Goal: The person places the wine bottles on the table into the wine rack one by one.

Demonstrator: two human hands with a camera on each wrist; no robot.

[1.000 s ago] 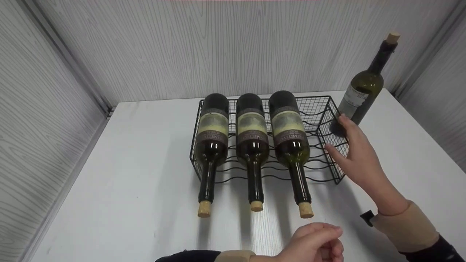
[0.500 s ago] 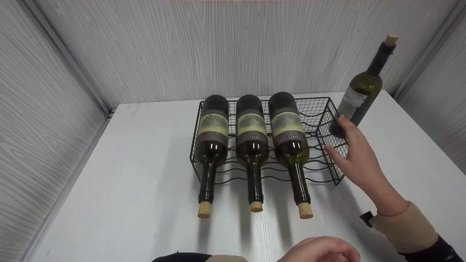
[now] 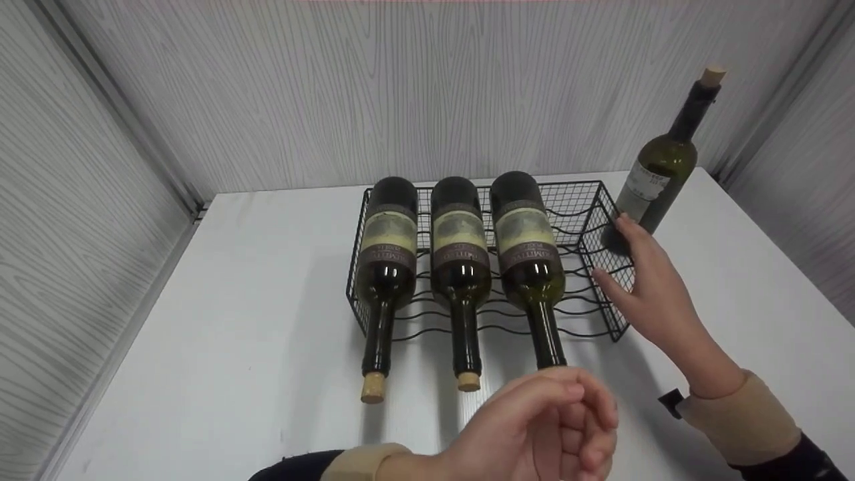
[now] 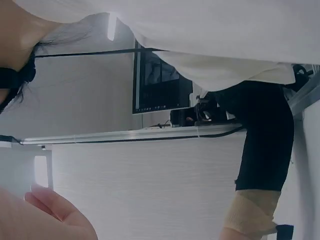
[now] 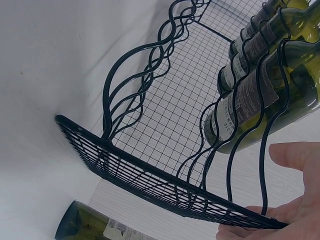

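A black wire wine rack [image 3: 588, 237] stands on the white table with three corked wine bottles lying in it, the left [image 3: 386, 280], the middle [image 3: 461, 280] and the right one [image 3: 532, 280], necks toward me. My right hand [image 3: 658, 290] rests on the rack's right side, fingers straight along the outside and thumb apart on the inner side. In the right wrist view the rack's end panel [image 5: 165, 175] meets the palm. Loosely curled and holding nothing, my left hand [image 3: 534, 427] is in front of the right bottle's neck and hides its cork.
Another corked wine bottle [image 3: 658, 167] stands upright just beyond the rack's right side, near my right fingertips. Pale panels [image 3: 401, 87] enclose the white table [image 3: 254, 280] at the back and sides. A monitor [image 4: 162, 82] shows behind me in the left wrist view.
My left hand dips toward the bottom edge, then rises in front of the right bottle's neck. The right hand stays at the rack's side. The bottles keep their places.
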